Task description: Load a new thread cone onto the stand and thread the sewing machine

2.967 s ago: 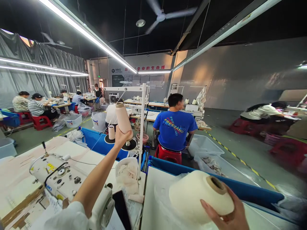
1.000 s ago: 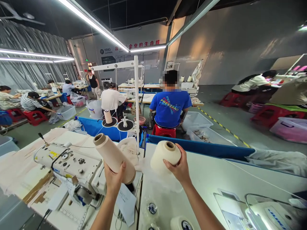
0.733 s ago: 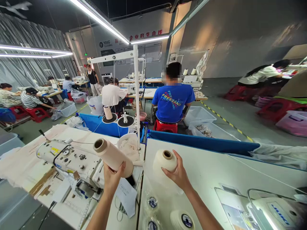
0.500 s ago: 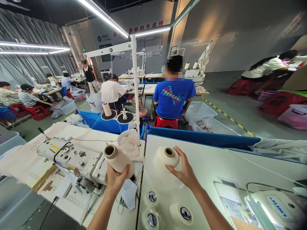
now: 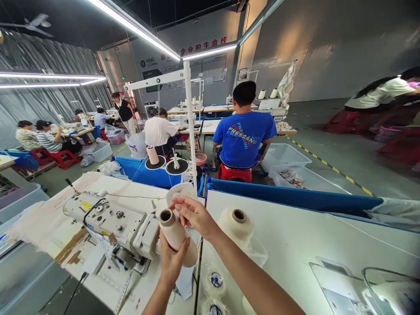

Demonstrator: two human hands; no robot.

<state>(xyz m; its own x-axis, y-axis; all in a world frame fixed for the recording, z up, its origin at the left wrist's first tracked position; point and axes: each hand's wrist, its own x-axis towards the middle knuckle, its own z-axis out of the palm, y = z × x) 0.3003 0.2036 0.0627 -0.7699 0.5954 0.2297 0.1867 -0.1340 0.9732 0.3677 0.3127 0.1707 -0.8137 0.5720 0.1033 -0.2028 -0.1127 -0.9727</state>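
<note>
My left hand point(image 5: 173, 259) is wrapped round a pale cream cone of thread point(image 5: 171, 232), which it holds tilted above the table, its brown tube end facing up. Beside the top of that cone is my right hand point(image 5: 198, 218), its thumb and fingertips pinched together; anything between them is too fine to see. A second, whiter cone of thread point(image 5: 226, 223) stands on the right-hand table, touched by neither hand, with clear plastic around its base. Smaller plastic-wrapped thread spools point(image 5: 215, 284) stand nearer me, partly hidden by my right forearm.
A sewing machine point(image 5: 111, 223) fills the left table. Behind it rises a white thread stand point(image 5: 190, 127) bearing one thread cone point(image 5: 152, 154). A white bowl point(image 5: 172, 190) sits at its foot. Another machine point(image 5: 390, 293) is at right. Co-workers sit beyond the blue cloth troughs point(image 5: 295, 194).
My right hand has let go of the whiter cone and moved left to the top of the cone in my left hand. The view has shifted slightly.
</note>
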